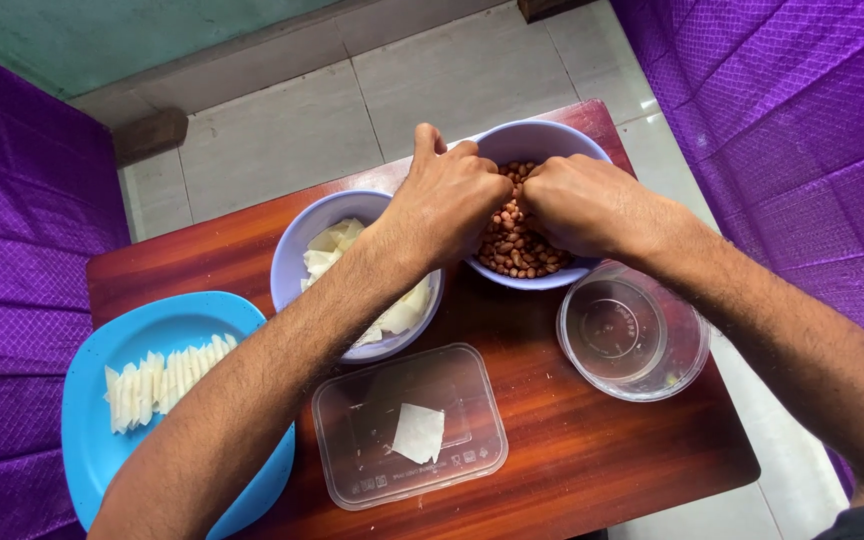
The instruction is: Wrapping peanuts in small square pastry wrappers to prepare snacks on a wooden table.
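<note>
Hands meet over the bowl of peanuts (517, 245), a pale lilac bowl at the far side of the small wooden table (572, 450). The left hand (447, 200) and the right hand (582, 205) are both curled, fingertips pressed together knuckle to knuckle just above the nuts. They seem to be pinching something small between them, probably a peanut or its skin, though what exactly is hidden by the fingers. Holding it directly over that bowl looks sensible, since anything dropped would fall back among the nuts.

A second lilac bowl (297, 250) sits just beside the first, to its left, partly under the left forearm; it holds pale, thin wrapper pieces (332, 245). Nearer the person, a clear rectangular lid or tray (352, 470) lies flat with one pale square sheet (419, 432) on it, as if set out as a working surface. A round clear container (687, 345) stands to the right, touching or nearly touching the peanut bowl; it looks empty apart from a faint speck. At the left edge, a blue plate (102, 340) carries a neat row of folded pale pieces (157, 385), overlapping too closely to count.

By count: two hands, two bowls, one clear tray, one round container, one blue plate, one table. Purple fabric (12, 250) hangs on both sides, and pale floor tiles (282, 140) lie beyond.
</note>
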